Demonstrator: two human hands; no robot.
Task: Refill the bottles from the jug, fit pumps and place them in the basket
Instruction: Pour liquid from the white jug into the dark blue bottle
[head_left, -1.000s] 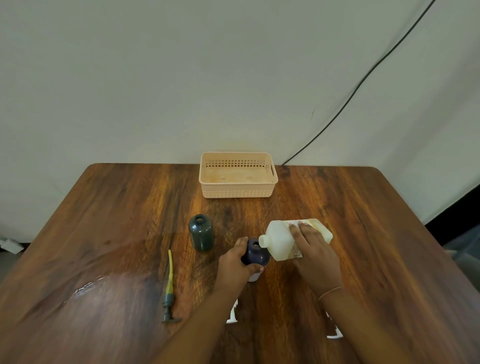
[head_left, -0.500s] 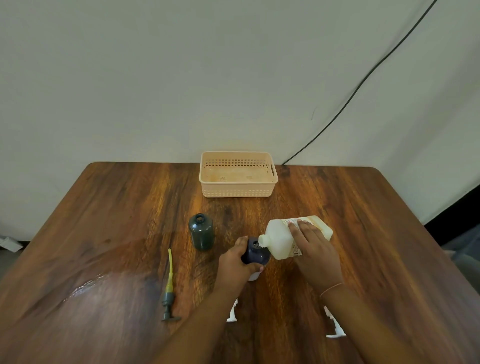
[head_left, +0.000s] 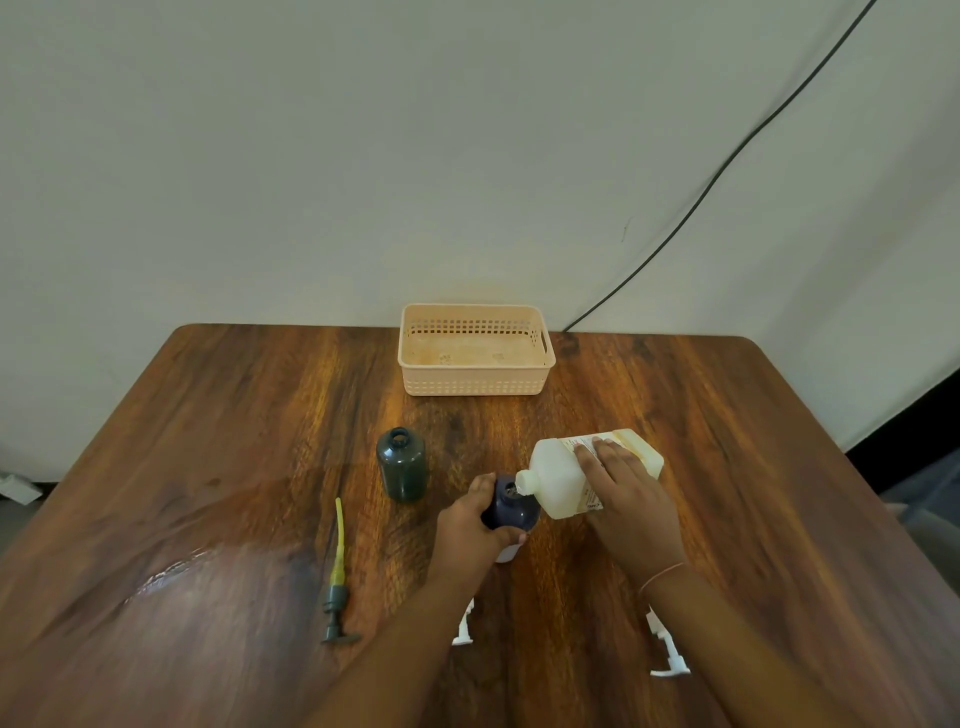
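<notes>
With our right hand (head_left: 631, 501) clasping the tipped white plastic jug (head_left: 563, 478) and our left hand (head_left: 467, 525) clenched round the dark blue bottle (head_left: 511, 506) on the wooden desk (head_left: 260, 441), a shifting spout could, we judge, miss the narrow neck and spill.

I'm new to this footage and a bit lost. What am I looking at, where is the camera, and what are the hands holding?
No machine here: a person wears a camera on the head, looking down at their own hands over a wooden table. The left hand steadies a dark bottle. The right hand tips a white jug, spout at the bottle's mouth. Also on the table: a green bottle, an empty basket, a green pump and two white pumps partly hidden by the arms.
</notes>
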